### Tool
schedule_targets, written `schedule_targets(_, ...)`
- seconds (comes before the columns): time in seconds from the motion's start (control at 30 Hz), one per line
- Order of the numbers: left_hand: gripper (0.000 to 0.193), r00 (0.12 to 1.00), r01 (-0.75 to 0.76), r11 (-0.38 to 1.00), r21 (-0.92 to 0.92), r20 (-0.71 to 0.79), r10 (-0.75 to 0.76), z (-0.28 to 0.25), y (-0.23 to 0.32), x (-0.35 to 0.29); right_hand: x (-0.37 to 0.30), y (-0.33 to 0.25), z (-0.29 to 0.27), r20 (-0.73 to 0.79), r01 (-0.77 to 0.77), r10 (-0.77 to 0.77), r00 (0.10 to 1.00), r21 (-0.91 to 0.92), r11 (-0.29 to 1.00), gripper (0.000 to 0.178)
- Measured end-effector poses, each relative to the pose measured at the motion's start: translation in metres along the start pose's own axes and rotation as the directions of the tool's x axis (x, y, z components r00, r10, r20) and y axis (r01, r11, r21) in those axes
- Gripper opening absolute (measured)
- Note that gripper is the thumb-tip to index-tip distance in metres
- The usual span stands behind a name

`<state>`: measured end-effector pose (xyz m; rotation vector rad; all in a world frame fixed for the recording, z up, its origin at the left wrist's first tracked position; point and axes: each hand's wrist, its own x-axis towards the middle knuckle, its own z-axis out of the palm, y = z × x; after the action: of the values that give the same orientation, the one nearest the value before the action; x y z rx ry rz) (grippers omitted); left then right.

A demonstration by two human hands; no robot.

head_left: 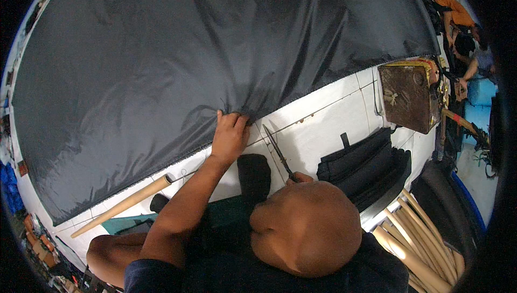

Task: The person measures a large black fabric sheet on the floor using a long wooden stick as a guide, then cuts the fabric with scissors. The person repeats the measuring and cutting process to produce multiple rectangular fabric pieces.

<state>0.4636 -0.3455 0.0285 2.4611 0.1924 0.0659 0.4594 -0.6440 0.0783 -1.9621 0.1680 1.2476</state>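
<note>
A large sheet of black fabric [161, 67] covers the floor in front of me, creased around the spot where my left hand [231, 135] grips its near edge. The fingers of that hand are bent onto the cloth. My right hand [300, 178] is closed on a pair of dark scissors [279, 153], mostly hidden behind my bent knee [312, 223]. The scissors' blades point up toward the fabric's edge without touching it. A dark cloth piece [254, 177] lies between my left forearm and the scissors.
A cardboard tube [124, 204] lies at the left. On the right are stacked black pieces [363, 169], a brown box [406, 96] and several tubes [417, 239]. White tiles [334, 112] show beyond the fabric. Other people [458, 15] are at the far right.
</note>
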Motion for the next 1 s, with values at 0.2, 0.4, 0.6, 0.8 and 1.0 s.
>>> schedule_targets(0.2, 0.024, 0.997, -0.068, 0.997, -0.046, -0.028, 0.066, -0.008, -0.003, 0.004, 0.014, 0.007, 0.02, 0.004, 0.026, -0.026, 1.0, -0.018, 0.999, 0.036)
schedule_targets(0.4, 0.007, 0.907, 0.015, 0.936, -0.351, -0.389, -0.16, -0.062, 0.029, 0.021, 0.028, -0.052, 0.011, 0.107, 0.04, -0.018, 0.994, -0.211, 0.977, 0.049)
schedule_targets(0.6, 0.007, 0.658, -0.468, 0.648, -0.601, -0.726, -0.2, -0.202, 0.129, 0.036, 0.021, -0.059, 0.007, 0.101, 0.065, -0.05, 0.994, -0.157, 0.985, 0.055)
schedule_targets(0.8, 0.034, 0.664, -0.695, 0.221, -0.684, -0.729, -0.168, -0.239, 0.162, 0.01, 0.061, 0.005, 0.014, 0.17, 0.249, -0.212, 0.962, -0.242, 0.938, 0.049)
schedule_targets(1.0, 0.027, 0.756, -0.6, 0.187, -0.778, -0.627, -0.185, -0.2, 0.163, 0.011, 0.064, 0.017, 0.026, -0.006, 0.226, -0.235, 0.972, -0.251, 0.941, 0.045)
